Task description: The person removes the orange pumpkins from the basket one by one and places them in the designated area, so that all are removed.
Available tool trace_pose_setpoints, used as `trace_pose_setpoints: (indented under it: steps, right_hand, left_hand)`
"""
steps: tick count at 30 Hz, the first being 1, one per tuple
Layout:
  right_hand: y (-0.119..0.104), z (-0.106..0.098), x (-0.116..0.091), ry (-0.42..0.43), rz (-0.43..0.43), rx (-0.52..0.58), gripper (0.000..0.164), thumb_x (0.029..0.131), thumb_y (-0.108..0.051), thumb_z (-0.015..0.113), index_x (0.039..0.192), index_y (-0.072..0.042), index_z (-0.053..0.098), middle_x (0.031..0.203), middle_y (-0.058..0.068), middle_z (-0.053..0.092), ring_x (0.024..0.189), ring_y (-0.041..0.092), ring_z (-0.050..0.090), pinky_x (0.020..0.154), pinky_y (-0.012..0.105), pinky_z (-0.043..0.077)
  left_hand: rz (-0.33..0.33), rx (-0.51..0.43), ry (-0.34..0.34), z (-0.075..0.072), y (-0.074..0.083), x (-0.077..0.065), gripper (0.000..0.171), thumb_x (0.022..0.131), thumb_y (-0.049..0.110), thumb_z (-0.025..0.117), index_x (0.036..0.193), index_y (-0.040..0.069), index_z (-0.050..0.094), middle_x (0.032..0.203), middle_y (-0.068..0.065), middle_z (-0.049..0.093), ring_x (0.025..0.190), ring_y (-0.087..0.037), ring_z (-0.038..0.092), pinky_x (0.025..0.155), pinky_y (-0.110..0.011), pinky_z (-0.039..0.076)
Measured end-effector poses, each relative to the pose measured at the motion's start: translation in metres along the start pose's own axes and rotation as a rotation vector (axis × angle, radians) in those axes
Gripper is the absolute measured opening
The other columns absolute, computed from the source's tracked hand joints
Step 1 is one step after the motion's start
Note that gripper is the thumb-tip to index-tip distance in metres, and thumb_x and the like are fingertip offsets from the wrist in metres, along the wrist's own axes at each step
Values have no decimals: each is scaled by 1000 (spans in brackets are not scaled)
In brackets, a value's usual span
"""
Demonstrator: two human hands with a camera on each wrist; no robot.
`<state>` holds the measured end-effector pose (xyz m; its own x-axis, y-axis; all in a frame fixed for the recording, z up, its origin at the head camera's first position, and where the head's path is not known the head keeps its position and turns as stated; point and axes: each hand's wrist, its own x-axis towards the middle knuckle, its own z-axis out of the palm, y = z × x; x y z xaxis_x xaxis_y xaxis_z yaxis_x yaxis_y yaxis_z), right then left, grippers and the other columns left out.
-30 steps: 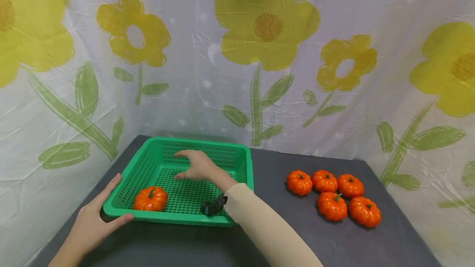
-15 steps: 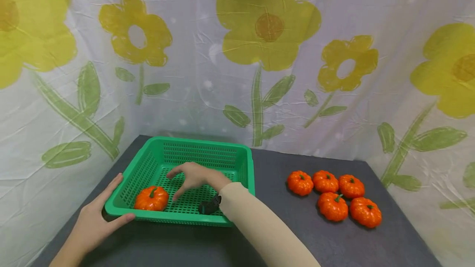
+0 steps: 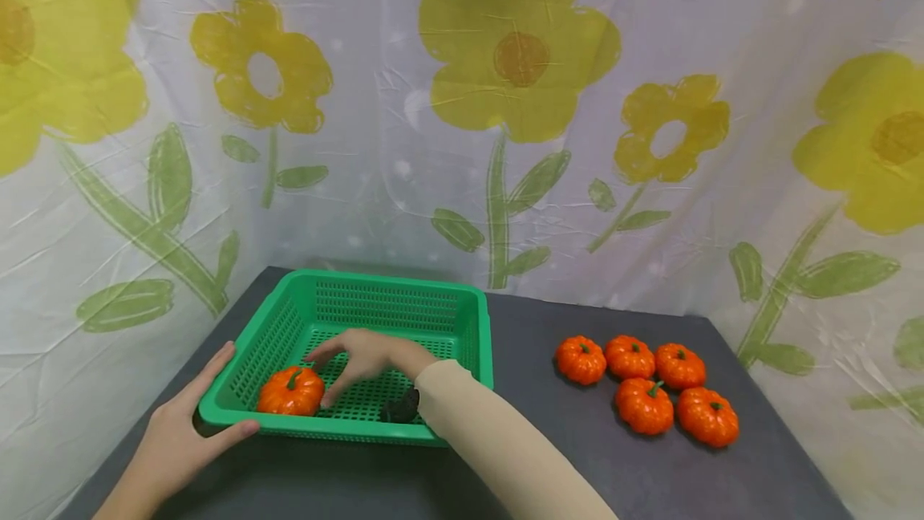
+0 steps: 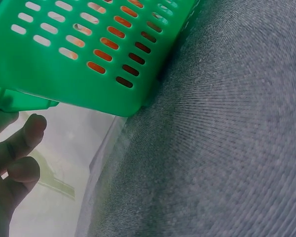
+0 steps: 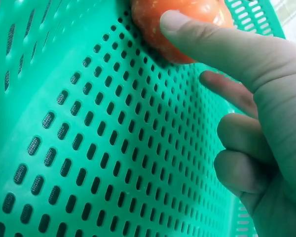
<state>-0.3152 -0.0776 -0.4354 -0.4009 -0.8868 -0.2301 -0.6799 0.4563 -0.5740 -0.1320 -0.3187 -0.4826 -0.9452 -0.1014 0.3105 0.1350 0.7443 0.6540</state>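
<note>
A green perforated basket (image 3: pixel 404 287) stands on the dark table, with one small orange pumpkin (image 3: pixel 291 392) in its front left corner. My left hand (image 3: pixel 176 436) holds that corner from outside, thumb on the front rim and fingers along the left side. In the left wrist view, some fingers (image 4: pixel 27 136) are curled below the rim. Inside the basket, my right hand (image 3: pixel 364 359) is just right of the pumpkin, thumb and fingers spread apart. The right wrist view has the thumb overlapping the pumpkin (image 5: pixel 150 22); contact cannot be told.
Several more orange pumpkins (image 3: pixel 645 405) sit grouped on the table (image 3: pixel 549 432), right of the basket. A pale curtain (image 3: pixel 361 183) with painted yellow flowers hangs behind and along both sides. A black wristband (image 3: pixel 400 408) is on the right wrist.
My right hand has moved left and nearer within the basket, from its middle to beside the pumpkin. My left hand, the basket and the pumpkins have stayed in place.
</note>
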Motion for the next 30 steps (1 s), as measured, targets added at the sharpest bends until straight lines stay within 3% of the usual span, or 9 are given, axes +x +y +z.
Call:
trace_pose_setpoints:
  steps: [6, 14, 20, 21, 22, 26, 28, 30]
  right_hand:
    - [-1, 1, 3, -25, -15, 39, 80, 91, -33, 87, 161, -29, 49, 146, -12, 64, 140, 1, 51, 112, 22, 45]
    - [-3, 1, 5, -53, 4, 65, 80, 89, -34, 88, 160, -34, 50, 150, -13, 60, 138, -1, 52, 112, 23, 46]
    - [-6, 2, 7, -50, -30, 82, 75, 90, -33, 87, 157, -30, 54, 156, -15, 54, 140, -3, 50, 111, 20, 45]
    - [-6, 2, 7, -47, -33, 78, 74, 90, -33, 87, 157, -29, 55, 156, -15, 54, 141, -3, 49, 111, 19, 44]
    - [-6, 2, 7, -45, -34, 74, 73, 90, -33, 87, 156, -28, 56, 156, -16, 54, 141, -3, 49, 111, 19, 44]
    - [-7, 2, 9, -54, -42, 88, 75, 90, -29, 88, 157, -27, 55, 158, -16, 52, 143, -2, 46, 113, 19, 43]
    - [-8, 2, 9, -66, -46, 96, 78, 89, -26, 89, 158, -27, 53, 159, -16, 51, 144, -2, 46, 114, 19, 42]
    - [-9, 2, 9, -76, -48, 110, 80, 89, -22, 89, 159, -26, 52, 160, -15, 51, 144, -2, 46, 114, 19, 42]
  left_hand:
    - [-15, 1, -14, -1, -1, 0, 108, 88, 35, 88, 171, 36, 19, 159, 40, 13, 135, -60, 48, 89, -77, 44]
    - [-26, 1, -32, 0, 0, 0, 109, 89, 35, 87, 172, 34, 17, 174, -9, 23, 135, -61, 47, 90, -78, 44]
    - [-35, 1, -46, 0, 1, 0, 110, 89, 35, 87, 172, 34, 15, 169, -24, 32, 135, -61, 47, 89, -78, 44]
    - [-38, -1, -49, 1, 1, 0, 109, 89, 36, 87, 172, 35, 15, 169, -24, 31, 135, -61, 47, 89, -78, 45]
    - [-39, -3, -48, 1, 0, 0, 109, 90, 36, 87, 172, 35, 15, 172, -15, 29, 135, -60, 47, 90, -78, 45]
    - [-29, -3, -23, 2, -1, -1, 108, 89, 35, 88, 172, 35, 18, 166, 30, 18, 134, -56, 49, 91, -75, 46]
    - [-22, 4, -8, 2, -1, 0, 108, 88, 35, 88, 171, 35, 19, 164, 32, 18, 131, -53, 50, 91, -74, 47]
    - [-18, 10, -4, 1, 0, 1, 109, 88, 34, 89, 172, 34, 20, 171, 11, 26, 129, -52, 51, 91, -73, 47]
